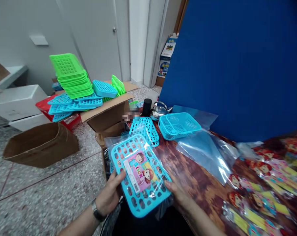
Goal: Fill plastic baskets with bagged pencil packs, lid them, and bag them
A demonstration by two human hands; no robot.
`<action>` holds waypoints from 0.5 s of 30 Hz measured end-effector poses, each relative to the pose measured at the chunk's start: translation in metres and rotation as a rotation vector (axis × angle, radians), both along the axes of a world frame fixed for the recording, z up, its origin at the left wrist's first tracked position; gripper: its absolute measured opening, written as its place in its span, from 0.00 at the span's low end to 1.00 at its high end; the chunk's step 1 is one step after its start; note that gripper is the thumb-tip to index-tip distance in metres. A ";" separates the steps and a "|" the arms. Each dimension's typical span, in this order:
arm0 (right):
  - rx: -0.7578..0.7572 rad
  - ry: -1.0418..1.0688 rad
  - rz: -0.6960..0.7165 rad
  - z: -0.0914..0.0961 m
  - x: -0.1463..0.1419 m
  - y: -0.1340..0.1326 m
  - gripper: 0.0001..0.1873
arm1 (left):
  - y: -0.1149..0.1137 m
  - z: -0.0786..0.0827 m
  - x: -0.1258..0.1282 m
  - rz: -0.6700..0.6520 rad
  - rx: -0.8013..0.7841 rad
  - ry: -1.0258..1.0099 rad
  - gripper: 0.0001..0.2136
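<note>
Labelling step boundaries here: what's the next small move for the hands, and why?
Probably fold the loose clear film snug behind the holed blue panel: it juts past the far left corner, while the left hand and right hand hold opposite sides. Can't tell if that end is open.

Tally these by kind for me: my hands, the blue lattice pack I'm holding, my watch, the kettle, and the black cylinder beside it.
Left hand and right hand: 2
Blue lattice pack: 1
Watch: 1
Kettle: 1
Black cylinder: 1
Total: 6
</note>
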State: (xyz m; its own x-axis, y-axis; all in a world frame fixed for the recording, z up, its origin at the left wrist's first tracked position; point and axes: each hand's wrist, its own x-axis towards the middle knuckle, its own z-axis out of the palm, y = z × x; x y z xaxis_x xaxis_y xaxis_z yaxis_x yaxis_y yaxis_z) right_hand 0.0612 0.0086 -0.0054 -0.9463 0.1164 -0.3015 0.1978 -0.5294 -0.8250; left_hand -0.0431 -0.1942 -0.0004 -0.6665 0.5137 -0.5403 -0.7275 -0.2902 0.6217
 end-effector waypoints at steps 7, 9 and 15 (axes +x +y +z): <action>0.497 0.248 0.384 0.020 -0.062 0.009 0.43 | -0.027 0.010 -0.033 0.160 -0.055 -0.009 0.34; 0.656 0.293 0.428 0.023 -0.078 0.009 0.47 | -0.043 0.014 -0.046 0.286 -0.085 0.030 0.30; 0.746 0.117 0.267 0.005 -0.080 0.008 0.43 | -0.096 -0.006 -0.076 0.561 -0.168 0.226 0.21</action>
